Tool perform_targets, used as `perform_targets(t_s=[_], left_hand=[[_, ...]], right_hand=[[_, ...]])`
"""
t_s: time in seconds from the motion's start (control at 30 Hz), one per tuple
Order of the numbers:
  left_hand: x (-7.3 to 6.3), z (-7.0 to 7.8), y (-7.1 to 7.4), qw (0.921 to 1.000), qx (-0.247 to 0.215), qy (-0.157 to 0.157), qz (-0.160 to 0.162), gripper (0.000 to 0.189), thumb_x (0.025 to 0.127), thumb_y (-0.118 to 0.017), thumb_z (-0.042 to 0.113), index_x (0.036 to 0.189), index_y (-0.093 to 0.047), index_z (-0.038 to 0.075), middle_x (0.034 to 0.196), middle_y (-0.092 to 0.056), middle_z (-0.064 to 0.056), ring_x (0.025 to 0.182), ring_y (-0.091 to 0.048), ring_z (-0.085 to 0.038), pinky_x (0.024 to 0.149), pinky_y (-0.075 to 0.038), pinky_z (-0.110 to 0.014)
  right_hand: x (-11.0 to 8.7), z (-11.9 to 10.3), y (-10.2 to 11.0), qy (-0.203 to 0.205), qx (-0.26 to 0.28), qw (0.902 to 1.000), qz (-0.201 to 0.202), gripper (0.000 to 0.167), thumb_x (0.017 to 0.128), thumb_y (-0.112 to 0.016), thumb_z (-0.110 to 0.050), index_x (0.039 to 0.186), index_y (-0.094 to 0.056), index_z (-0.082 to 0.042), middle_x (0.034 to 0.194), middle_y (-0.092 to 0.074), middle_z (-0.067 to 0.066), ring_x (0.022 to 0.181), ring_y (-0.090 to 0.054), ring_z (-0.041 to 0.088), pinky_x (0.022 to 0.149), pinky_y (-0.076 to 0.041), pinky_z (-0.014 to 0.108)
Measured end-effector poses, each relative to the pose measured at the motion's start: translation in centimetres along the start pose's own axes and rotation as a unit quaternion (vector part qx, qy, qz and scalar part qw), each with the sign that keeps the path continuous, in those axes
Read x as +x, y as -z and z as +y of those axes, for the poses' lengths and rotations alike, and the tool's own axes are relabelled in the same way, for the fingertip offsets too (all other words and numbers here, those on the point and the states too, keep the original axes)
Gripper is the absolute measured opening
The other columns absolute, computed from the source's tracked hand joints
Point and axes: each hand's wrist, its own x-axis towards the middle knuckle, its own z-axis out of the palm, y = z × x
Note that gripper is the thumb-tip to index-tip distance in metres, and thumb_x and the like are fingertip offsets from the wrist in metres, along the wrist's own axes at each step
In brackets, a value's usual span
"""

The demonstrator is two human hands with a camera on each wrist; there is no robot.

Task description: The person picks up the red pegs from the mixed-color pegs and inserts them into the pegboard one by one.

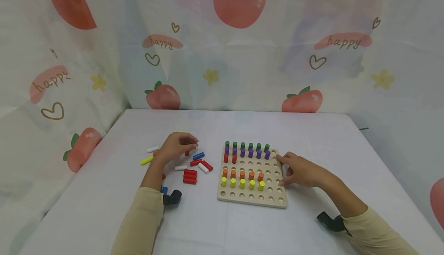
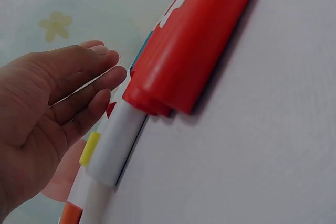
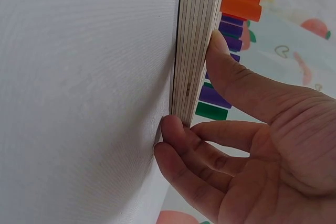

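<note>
From the head view, the pegboard (image 1: 275,193) lies flat on the white worktop (image 1: 239,228), with six green pegs (image 1: 243,146) along its far row, then six purple pegs (image 1: 251,153), two red ones, five orange pegs (image 1: 242,174) and five yellow pegs (image 1: 242,184). Only the right wrist view reveals the board's layered side, with pegs jutting from the face beyond.

The right hand (image 1: 298,170) is at the board's right edge, thumb and forefinger spread apart along it. The head view shows this spread; the right wrist view adds the thumb touching the rim and the other fingers bent loosely by the corner, close to the worktop.

The left hand (image 1: 175,145) hovers among loose pegs left of the board, its back hiding some of them from the head camera. The left wrist view looks into the palm: the fingers are slightly bent and close together, with nothing visible in them. Large in that view are red pegs (image 2: 191,45) and a white peg (image 2: 116,142); from the head, three red pegs lie side by side, with blue, white and yellow ones scattered around.
</note>
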Motion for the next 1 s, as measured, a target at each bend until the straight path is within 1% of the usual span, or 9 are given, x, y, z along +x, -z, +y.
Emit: perform_targets(t_s=[0.17,0.3,0.47,0.6,0.73,0.83,1.0], left_hand=[[-0.1,-0.4,0.6,0.9999,0.007,-0.012,0.006,0.022,0.096,-0.076,0.013,0.118,-0.076,0.011,0.106,-0.074,0.001,0.101,-0.067,-0.02,0.09,-0.057,-0.038],[-0.3,-0.7,1.1,0.9995,0.02,-0.02,0.015,0.023,0.094,-0.077,0.007,0.116,-0.077,0.009,0.106,-0.073,-0.001,0.101,-0.067,-0.021,0.094,-0.055,-0.04],[-0.4,-1.2,1.5,0.9994,0.024,-0.015,0.022,0.025,0.092,-0.077,0.001,0.116,-0.076,0.008,0.107,-0.072,-0.004,0.102,-0.066,-0.023,0.094,-0.056,-0.04],[-0.6,-1.5,1.8,0.9994,0.019,0.003,0.027,0.025,0.092,-0.077,0.001,0.117,-0.076,0.008,0.11,-0.071,-0.006,0.104,-0.066,-0.026,0.093,-0.056,-0.04],[-0.9,-1.6,2.1,0.9986,0.014,0.04,0.031,0.025,0.092,-0.078,0.006,0.116,-0.076,0.011,0.112,-0.068,-0.008,0.106,-0.065,-0.029,0.091,-0.057,-0.042],[-1.0,-1.7,2.2,0.9975,0.018,0.06,0.032,0.025,0.092,-0.079,0.009,0.116,-0.076,0.013,0.114,-0.067,-0.008,0.108,-0.063,-0.03,0.089,-0.057,-0.043],[-0.9,-1.9,2.3,0.9962,0.033,0.078,0.02,0.025,0.093,-0.079,0.014,0.117,-0.076,0.014,0.116,-0.067,-0.007,0.112,-0.059,-0.03,0.09,-0.055,-0.044]], right_hand=[[0.0,0.0,0.0,-0.002,0.0,1.0,0.0,0.092,0.081,-0.09,-0.027,0.151,-0.042,0.01,0.116,-0.053,0.013,0.083,-0.052,0.018,0.063,-0.046,0.029],[0.1,0.1,-0.1,-0.002,-0.001,1.0,0.0,0.092,0.082,-0.09,-0.027,0.151,-0.042,0.01,0.116,-0.053,0.014,0.083,-0.052,0.017,0.062,-0.046,0.028],[0.1,0.1,-0.1,-0.002,-0.002,1.0,0.001,0.092,0.082,-0.09,-0.027,0.151,-0.042,0.01,0.117,-0.053,0.014,0.083,-0.052,0.017,0.063,-0.046,0.028],[0.0,0.1,-0.1,-0.001,0.001,1.0,0.0,0.093,0.081,-0.09,-0.028,0.151,-0.042,0.01,0.117,-0.053,0.015,0.083,-0.051,0.018,0.062,-0.046,0.028],[-0.1,-0.1,0.0,-0.003,0.007,1.0,-0.001,0.093,0.081,-0.09,-0.027,0.151,-0.042,0.01,0.116,-0.053,0.014,0.082,-0.051,0.018,0.061,-0.046,0.029],[-0.1,-0.1,0.0,-0.004,0.008,1.0,0.0,0.093,0.081,-0.09,-0.027,0.151,-0.042,0.01,0.116,-0.053,0.015,0.082,-0.052,0.018,0.061,-0.046,0.029],[-0.1,-0.2,0.0,-0.004,0.008,1.0,0.0,0.092,0.081,-0.09,-0.026,0.151,-0.042,0.011,0.116,-0.053,0.014,0.082,-0.052,0.018,0.061,-0.046,0.028]])
